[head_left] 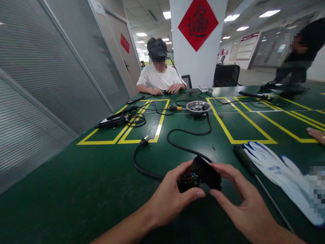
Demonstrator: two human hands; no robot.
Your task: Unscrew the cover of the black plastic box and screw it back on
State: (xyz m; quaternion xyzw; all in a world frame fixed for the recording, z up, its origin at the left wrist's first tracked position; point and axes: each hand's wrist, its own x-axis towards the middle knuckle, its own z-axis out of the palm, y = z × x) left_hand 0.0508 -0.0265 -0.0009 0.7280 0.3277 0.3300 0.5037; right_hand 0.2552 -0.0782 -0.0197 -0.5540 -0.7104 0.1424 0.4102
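Low in the middle, my left hand (169,195) grips the lower half of an opened black power adapter (189,182). Part of its circuit board shows, with small coloured components. Pinched between the thumb and fingers of my right hand (241,198) is the black casing cover (212,176), tilted up beside the board. A black cord with a metal-pronged plug (145,140) runs from the left side of the adapter. Another black cable (182,146) curves from behind the cover toward the bowl. My fingers hide much of both casing halves.
A metal bowl (198,107) of small dark parts stands ahead, near a yellow-handled screwdriver (175,108). White gloves (276,173) and a long screwdriver (250,164) lie right. Coiled cables (127,118) lie left. A person (162,76) sits opposite; another's hand (316,135) rests at right.
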